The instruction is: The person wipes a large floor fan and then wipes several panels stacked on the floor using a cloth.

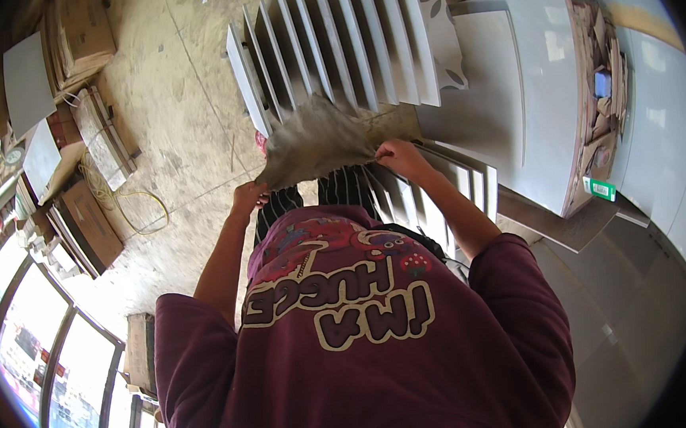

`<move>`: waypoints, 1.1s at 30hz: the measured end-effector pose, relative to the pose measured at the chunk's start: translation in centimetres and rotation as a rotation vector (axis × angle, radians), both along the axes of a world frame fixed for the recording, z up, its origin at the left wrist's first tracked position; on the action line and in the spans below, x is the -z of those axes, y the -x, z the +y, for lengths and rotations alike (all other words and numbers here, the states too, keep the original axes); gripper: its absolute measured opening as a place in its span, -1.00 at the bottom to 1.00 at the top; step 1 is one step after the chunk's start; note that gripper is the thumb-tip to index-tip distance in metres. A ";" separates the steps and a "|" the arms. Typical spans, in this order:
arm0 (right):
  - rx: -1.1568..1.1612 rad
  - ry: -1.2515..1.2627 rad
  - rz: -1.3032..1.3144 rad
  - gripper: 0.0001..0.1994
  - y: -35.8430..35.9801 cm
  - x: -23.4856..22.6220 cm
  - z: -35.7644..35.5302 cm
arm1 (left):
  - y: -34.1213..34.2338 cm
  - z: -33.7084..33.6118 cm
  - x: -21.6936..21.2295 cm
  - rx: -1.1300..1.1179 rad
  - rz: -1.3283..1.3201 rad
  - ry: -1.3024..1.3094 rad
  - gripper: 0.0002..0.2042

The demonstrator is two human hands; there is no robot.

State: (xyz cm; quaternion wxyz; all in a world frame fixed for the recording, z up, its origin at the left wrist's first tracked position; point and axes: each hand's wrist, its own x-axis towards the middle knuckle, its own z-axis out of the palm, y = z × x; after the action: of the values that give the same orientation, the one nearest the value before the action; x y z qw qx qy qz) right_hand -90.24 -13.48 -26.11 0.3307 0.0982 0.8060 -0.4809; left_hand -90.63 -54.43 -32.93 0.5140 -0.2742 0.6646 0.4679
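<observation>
A grey-brown cloth [314,140] is stretched between my two hands in front of my legs, its far part blurred and billowing. My left hand [250,196] pinches its near left corner. The right corner is gripped by my right hand [401,159], with the fingers closed. Just beyond the cloth stands a row of upright tile panels [331,48], pale-edged and spaced apart like slats. The cloth overlaps the lower ends of several panels; whether it touches them I cannot tell.
More upright panels [467,175] stand by my right leg. Large glossy slabs [540,81] lean at the right. Cardboard boxes [89,224] and a yellow cable [164,214] lie on the concrete floor [183,90] to the left. Glass doors [59,369] are at the lower left.
</observation>
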 end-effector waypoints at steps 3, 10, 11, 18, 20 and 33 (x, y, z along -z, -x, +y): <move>0.072 -0.008 0.003 -0.85 -1.7 -1.1 0.7 | -0.1 0.3 -1.5 0.049 -0.017 -0.036 -0.74; 0.252 -0.058 -0.036 -0.88 -2.6 -6.5 3.3 | 1.4 3.1 -5.0 0.113 0.030 -0.189 -0.75; 0.282 -0.064 -0.037 -0.89 -2.4 -7.5 3.9 | 2.0 3.9 -5.9 0.122 0.047 -0.211 -0.75; 0.415 -0.180 0.189 -0.88 0.8 -12.1 9.3 | 6.5 10.9 -8.2 0.113 0.194 -0.324 -0.76; 0.450 -0.228 0.222 -0.88 3.4 -12.7 10.5 | 8.7 13.3 -8.6 0.079 0.237 -0.326 -0.76; 0.526 -0.259 0.809 -0.85 24.4 -14.7 13.5 | 29.9 19.7 -13.9 -0.358 0.691 -0.341 -0.81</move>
State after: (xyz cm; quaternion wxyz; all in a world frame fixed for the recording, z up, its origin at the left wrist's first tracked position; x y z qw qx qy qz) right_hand -114.61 0.03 -11.45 -0.1559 0.1438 0.8709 -0.4433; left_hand -120.57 -34.73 -19.04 0.2095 -0.1233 0.6530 0.7173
